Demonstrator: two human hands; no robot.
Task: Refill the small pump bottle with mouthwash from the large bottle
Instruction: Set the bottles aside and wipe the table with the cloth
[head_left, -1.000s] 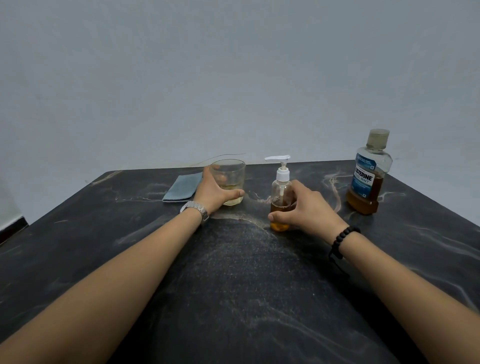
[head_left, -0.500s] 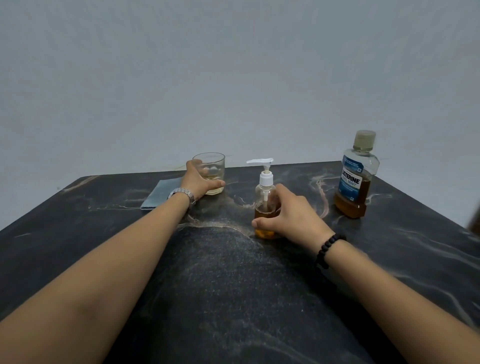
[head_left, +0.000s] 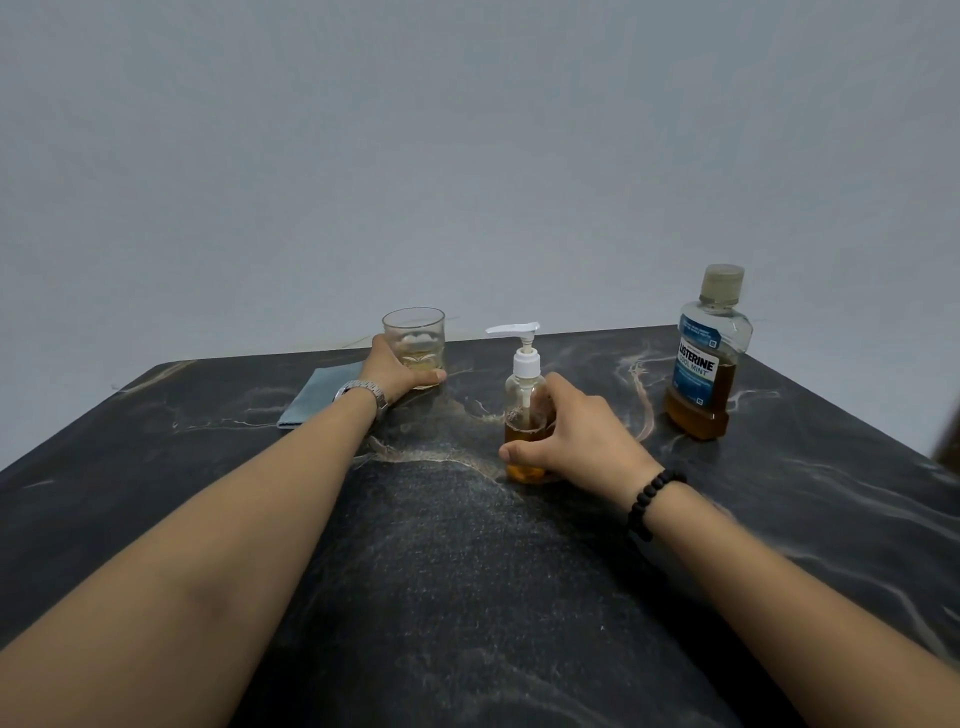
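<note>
The small clear pump bottle (head_left: 525, 415), part-full of amber liquid, sits gripped by the right hand (head_left: 574, 441) while the left hand (head_left: 397, 370) holds a clear glass tumbler (head_left: 415, 340); unscrewing its white pump comes next.

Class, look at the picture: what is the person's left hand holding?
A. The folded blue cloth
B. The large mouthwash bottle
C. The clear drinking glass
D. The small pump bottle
C: the left hand wraps the clear drinking glass, while the right hand grips the small clear pump bottle.

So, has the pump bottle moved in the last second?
No. The pump bottle stands the same distance left of the large bottle as before. Only the camera view shifted.
</note>
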